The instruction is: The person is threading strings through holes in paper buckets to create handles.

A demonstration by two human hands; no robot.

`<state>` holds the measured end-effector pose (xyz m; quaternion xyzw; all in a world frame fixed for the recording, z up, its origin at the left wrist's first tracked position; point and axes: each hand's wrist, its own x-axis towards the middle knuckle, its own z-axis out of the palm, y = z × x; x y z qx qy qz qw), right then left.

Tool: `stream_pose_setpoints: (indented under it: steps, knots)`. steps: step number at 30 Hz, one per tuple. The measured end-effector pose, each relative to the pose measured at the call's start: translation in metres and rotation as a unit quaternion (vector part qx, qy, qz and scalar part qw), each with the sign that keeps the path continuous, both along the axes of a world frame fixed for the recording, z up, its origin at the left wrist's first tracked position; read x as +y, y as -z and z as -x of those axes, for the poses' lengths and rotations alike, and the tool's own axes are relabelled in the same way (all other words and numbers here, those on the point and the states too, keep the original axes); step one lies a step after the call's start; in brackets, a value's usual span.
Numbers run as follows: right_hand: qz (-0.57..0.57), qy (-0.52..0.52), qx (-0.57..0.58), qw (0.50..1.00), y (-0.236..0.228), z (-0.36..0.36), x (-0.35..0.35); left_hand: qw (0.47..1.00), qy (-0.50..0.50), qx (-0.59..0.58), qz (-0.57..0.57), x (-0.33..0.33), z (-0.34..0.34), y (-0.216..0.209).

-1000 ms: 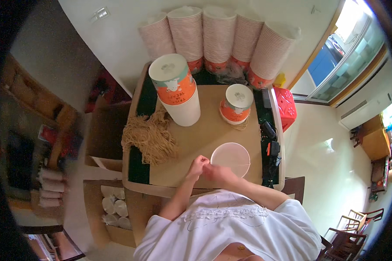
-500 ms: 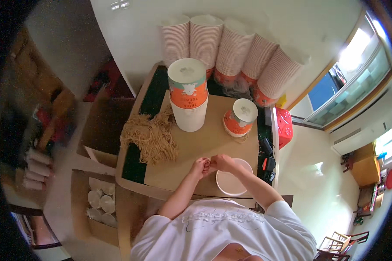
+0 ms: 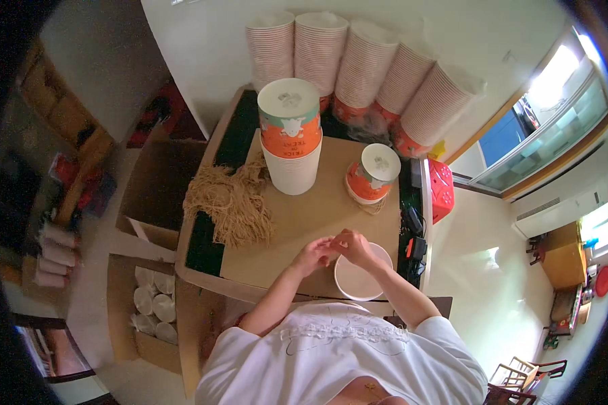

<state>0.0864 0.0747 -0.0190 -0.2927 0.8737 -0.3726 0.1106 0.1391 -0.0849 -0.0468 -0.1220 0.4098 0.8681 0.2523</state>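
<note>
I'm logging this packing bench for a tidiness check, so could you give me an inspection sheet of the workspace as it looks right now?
Surface: brown cardboard sheet over a dark-edged table.
Job's things: white paper bowl at the near edge; tan string bundle on the left.
Clutter: tall stack of orange-banded bowls, shorter stack, dark gadgets along the right edge.
Hands: left hand and right hand meet, fingertips together, over the bowl's rim; what they pinch is too small to tell.
Cables: nothing seen.
Surroundings: leaning rows of stacked cups by the wall, red crate, open carton of lids on the floor.
</note>
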Motion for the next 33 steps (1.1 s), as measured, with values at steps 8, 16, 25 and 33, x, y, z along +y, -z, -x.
stream_pose_setpoints:
  steps: [8,16,25,33]
  knots:
    - [0.086,0.138,0.010,0.987,-0.027,-0.030,0.015,0.999,0.002,-0.023,-0.038,0.004,-0.002,0.014]
    - [-0.176,0.025,-0.162,0.971,0.030,-0.074,0.059,0.953,-0.071,0.080,0.284,-0.001,-0.010,0.014]
    - [-0.092,0.059,-0.103,0.989,-0.026,-0.078,0.052,0.776,0.181,0.337,0.501,0.009,-0.016,0.040]
    - [0.022,0.043,-0.186,0.981,-0.072,-0.094,0.070,0.879,0.163,0.213,0.395,0.006,-0.020,0.035]
